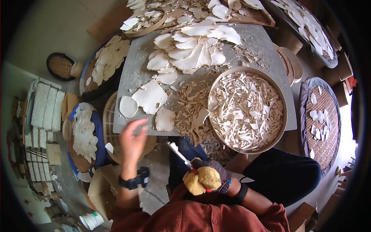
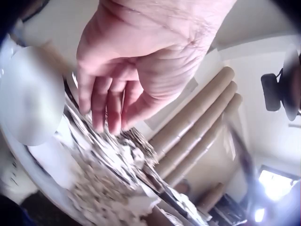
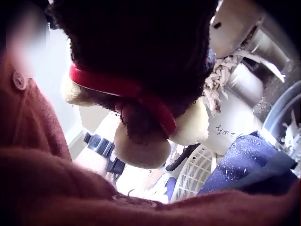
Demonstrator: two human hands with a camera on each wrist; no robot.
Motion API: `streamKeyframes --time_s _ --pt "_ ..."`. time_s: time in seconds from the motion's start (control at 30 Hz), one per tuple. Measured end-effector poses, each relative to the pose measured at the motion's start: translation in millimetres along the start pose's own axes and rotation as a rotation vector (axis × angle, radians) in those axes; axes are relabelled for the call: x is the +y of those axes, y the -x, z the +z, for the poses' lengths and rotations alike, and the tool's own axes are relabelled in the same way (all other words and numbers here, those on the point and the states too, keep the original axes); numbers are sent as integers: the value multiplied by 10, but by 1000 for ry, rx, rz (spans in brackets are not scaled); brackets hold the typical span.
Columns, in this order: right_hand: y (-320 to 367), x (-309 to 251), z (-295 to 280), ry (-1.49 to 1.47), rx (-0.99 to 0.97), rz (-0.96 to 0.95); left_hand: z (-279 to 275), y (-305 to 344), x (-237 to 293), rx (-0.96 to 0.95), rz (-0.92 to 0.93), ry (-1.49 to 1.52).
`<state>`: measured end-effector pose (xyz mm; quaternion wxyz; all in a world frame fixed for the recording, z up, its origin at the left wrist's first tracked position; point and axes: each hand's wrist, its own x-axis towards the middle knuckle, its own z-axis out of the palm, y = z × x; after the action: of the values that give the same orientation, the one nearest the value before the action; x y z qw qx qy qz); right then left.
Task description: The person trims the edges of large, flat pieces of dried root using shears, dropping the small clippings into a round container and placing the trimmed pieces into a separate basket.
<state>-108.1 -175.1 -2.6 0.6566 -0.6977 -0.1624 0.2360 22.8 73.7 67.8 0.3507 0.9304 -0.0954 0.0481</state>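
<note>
My bare left hand (image 1: 132, 144) hovers over the table's front left corner with nothing held, its fingers loosely bent in the left wrist view. Close by on the table lie a large whitish flat slice (image 1: 150, 96) and a smaller one (image 1: 165, 119). My right hand (image 1: 210, 174), in a dark knitted glove with thick yellow finger covers (image 3: 141, 151), grips a knife (image 1: 178, 154) in front of my body. Its red handle runs into the fist and its narrow blade, with white bits on it, points up and left. Most of the handle is hidden by the fingers.
A round tray (image 1: 285, 116) full of whitish cut strips stands on the grey table (image 1: 133, 58), beside brown scraps (image 1: 193, 96). Stacked slices (image 1: 189, 50) lie behind. A slatted plastic basket (image 1: 110, 127) sits left below the table; woven trays (image 1: 324, 143) flank both sides.
</note>
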Motion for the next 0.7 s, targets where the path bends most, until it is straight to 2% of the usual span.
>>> streamKeyframes --time_s 0.03,0.1,0.17,0.27,0.3,0.37,0.4,0.43,0.47,0.5,0.53,0.6,0.7 --pt "11 -163 -13 157 -20 -18 241 -76 125 -177 -57 220" --pt "40 -259 2 91 11 -68 743 -264 344 -389 -102 530" --pt "62 -133 59 45 28 -49 1110 -484 364 -472 79 171" --pt "93 -194 -1 92 45 -6 1252 -622 202 -455 234 116" --pt "106 -245 -33 126 47 15 1216 -663 204 -468 254 256" --pt "96 -277 -63 211 85 127 1070 -661 146 -608 17 446" --pt "69 -283 -85 255 102 178 1011 -659 62 -550 -24 470" --pt "81 -90 -44 45 193 50 930 -653 73 -492 -66 494" --pt "115 84 1 -116 223 -58 828 -621 98 -476 -244 525" --pt "145 219 29 -278 250 -164 793 -583 103 -388 -309 606" --pt "154 297 29 -389 238 -102 778 -525 103 -298 -373 687" --pt "120 586 122 -881 153 -84 801 -418 85 -175 -457 833" --pt "64 733 154 -702 245 -38 914 -216 281 -129 -457 1076"
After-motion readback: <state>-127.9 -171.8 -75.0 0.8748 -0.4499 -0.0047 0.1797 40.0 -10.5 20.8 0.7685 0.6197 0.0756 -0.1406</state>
